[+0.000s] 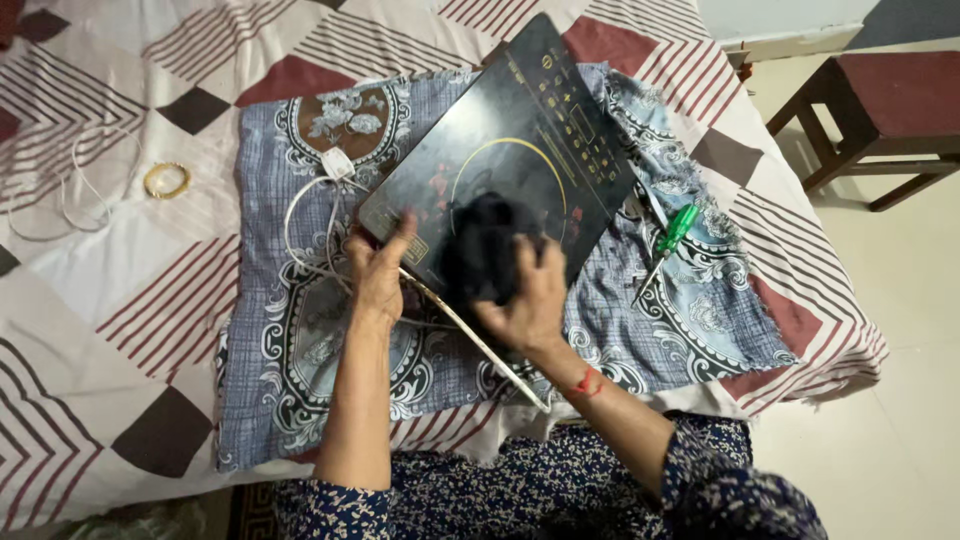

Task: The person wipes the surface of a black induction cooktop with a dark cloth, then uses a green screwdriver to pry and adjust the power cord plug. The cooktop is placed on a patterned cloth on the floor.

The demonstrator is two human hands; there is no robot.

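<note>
R hand (530, 300) + cloth (485, 245) on cooktop (520, 140)

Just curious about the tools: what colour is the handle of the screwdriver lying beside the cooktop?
Green: the screwdriver has a bright green handle, seen in the head view.

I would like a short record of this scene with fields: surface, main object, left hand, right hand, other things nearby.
surface: blue patterned cloth spread over a striped bedsheet
main object: black induction cooktop, lying tilted on the cloth
left hand: left hand grips the cooktop's near edge
right hand: right hand presses a black rag on the glass top
other things nearby: green-handled screwdriver, white power cord, gold bangle, wooden stool
</note>
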